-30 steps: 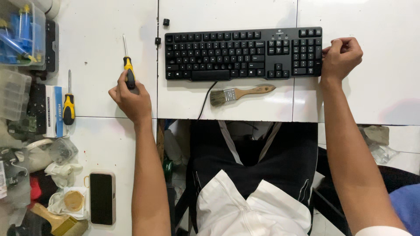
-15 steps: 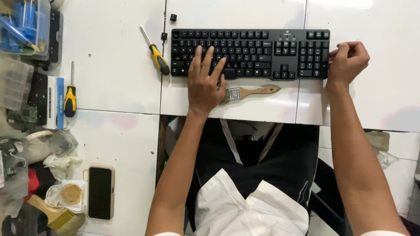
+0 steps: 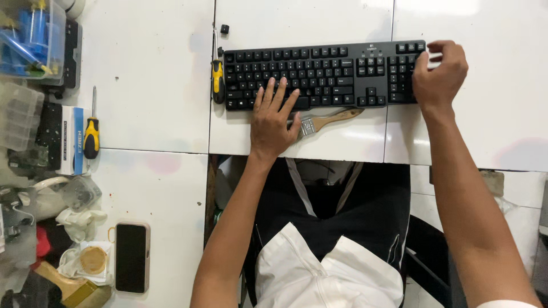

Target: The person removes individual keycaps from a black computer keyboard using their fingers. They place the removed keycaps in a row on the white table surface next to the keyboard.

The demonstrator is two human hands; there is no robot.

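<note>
On the white counter point(image 3: 148, 74), a black keyboard point(image 3: 325, 74) lies flat across the top-centre, long side toward the person. Left hand point(image 3: 274, 117) rests palm-down on the kbd's lower edge, fingers point(image 3: 273, 92) spread & straight, tips over the bottom key rows near the space bar; not pinching anything. Right hand point(image 3: 439, 74) is at the kbd's right end, over the numpad corner, fingers curled round that edge; thumb side hidden, so can't tell how tight the grip is.

A paintbrush point(image 3: 328, 121) w/ wooden handle lies just below the kbd, bristle end touching or tucked under the left hand. A yellow-black screwdriver point(image 3: 217, 80) sits right against the kbd's left end, upright in view. A small loose black keycap point(image 3: 225, 28) lies above that, apart from the kbd.

Far left: a second yellow-handled screwdriver point(image 3: 91, 134) beside a white-blue box point(image 3: 71, 140), clear plastic bins point(image 3: 25, 40) w/ blue parts, and a black phone point(image 3: 131, 265) face up near the counter's front edge.
</note>
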